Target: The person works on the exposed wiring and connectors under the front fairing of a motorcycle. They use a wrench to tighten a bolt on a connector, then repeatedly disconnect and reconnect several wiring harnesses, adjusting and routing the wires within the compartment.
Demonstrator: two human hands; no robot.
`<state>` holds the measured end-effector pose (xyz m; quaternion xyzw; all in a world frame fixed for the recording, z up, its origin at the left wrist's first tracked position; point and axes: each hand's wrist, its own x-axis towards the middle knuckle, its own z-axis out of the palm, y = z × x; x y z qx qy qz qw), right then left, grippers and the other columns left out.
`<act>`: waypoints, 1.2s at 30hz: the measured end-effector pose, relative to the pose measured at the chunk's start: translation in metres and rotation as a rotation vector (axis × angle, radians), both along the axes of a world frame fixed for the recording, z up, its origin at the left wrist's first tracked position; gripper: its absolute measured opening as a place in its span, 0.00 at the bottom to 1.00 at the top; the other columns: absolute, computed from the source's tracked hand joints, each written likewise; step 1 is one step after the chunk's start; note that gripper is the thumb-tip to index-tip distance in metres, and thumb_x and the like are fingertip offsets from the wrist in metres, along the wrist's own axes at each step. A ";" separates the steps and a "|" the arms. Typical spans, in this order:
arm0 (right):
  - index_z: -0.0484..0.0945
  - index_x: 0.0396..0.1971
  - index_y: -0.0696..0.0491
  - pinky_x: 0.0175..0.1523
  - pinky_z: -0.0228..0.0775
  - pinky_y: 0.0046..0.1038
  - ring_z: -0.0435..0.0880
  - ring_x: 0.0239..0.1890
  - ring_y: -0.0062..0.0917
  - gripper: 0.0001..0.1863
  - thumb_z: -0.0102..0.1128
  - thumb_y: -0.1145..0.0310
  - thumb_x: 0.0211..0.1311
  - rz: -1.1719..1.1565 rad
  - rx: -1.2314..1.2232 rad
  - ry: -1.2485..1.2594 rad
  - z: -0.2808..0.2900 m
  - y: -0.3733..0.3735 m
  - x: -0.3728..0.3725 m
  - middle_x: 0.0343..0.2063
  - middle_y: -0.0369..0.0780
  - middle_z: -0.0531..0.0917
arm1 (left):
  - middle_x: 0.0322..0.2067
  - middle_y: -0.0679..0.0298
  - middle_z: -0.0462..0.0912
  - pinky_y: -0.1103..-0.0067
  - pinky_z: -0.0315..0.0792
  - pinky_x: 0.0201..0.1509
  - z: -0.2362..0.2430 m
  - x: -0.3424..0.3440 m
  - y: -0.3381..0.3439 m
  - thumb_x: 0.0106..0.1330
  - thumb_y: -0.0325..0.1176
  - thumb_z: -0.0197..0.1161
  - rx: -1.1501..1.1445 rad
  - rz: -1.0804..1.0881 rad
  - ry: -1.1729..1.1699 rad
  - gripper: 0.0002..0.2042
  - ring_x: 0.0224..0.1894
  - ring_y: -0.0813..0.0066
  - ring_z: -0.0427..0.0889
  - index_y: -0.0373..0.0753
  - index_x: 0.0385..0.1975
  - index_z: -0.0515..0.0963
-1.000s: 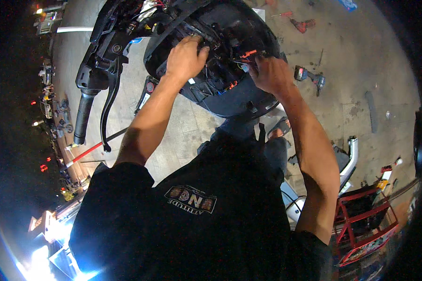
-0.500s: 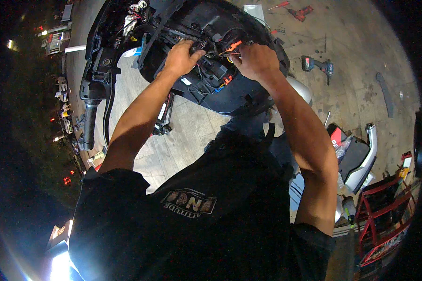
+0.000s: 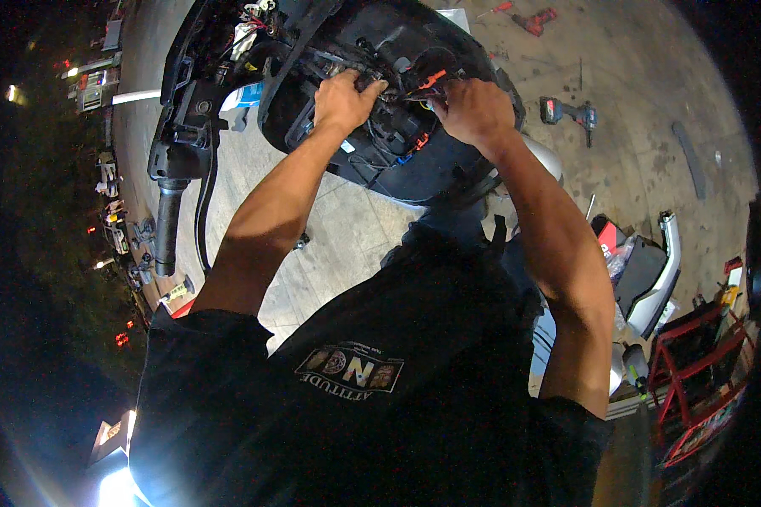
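My left hand [image 3: 345, 103] reaches into the open black body of a scooter [image 3: 452, 182], its thumb and fingers closed among dark parts and wiring. What they grip is hidden. To its right, my right hand [image 3: 479, 111] pinches at the same wiring. A thin dark piece runs from its fingertips toward the left hand, too small to name. Just above that piece lies an orange connector [image 3: 432, 80]. Below, between the hands, sit a second orange connector [image 3: 419, 141] and a blue connector [image 3: 403, 159] on black cables.
At left, the handlebar grip [image 3: 169, 221] hangs beside my left forearm. On the floor at right lie a cordless drill [image 3: 572, 115], a red power tool [image 3: 536, 22] and a long dark strip [image 3: 690, 159]. Nearer are a white-and-black panel [image 3: 658, 279] and a red metal frame [image 3: 693, 372].
The view has shifted slightly, so the scooter sits a little further right. Both hands stay at the wiring. My left forearm now covers most of the dark item on the floor below the scooter.
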<state>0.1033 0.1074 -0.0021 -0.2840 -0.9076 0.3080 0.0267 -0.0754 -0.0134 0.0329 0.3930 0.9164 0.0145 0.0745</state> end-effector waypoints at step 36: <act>0.83 0.35 0.52 0.45 0.77 0.40 0.83 0.41 0.42 0.14 0.53 0.61 0.55 0.133 0.018 -0.113 0.005 0.002 -0.025 0.37 0.47 0.84 | 0.43 0.44 0.80 0.63 0.72 0.53 -0.004 0.004 0.015 0.58 0.63 0.54 -0.131 0.118 0.018 0.33 0.48 0.48 0.79 0.32 0.41 0.78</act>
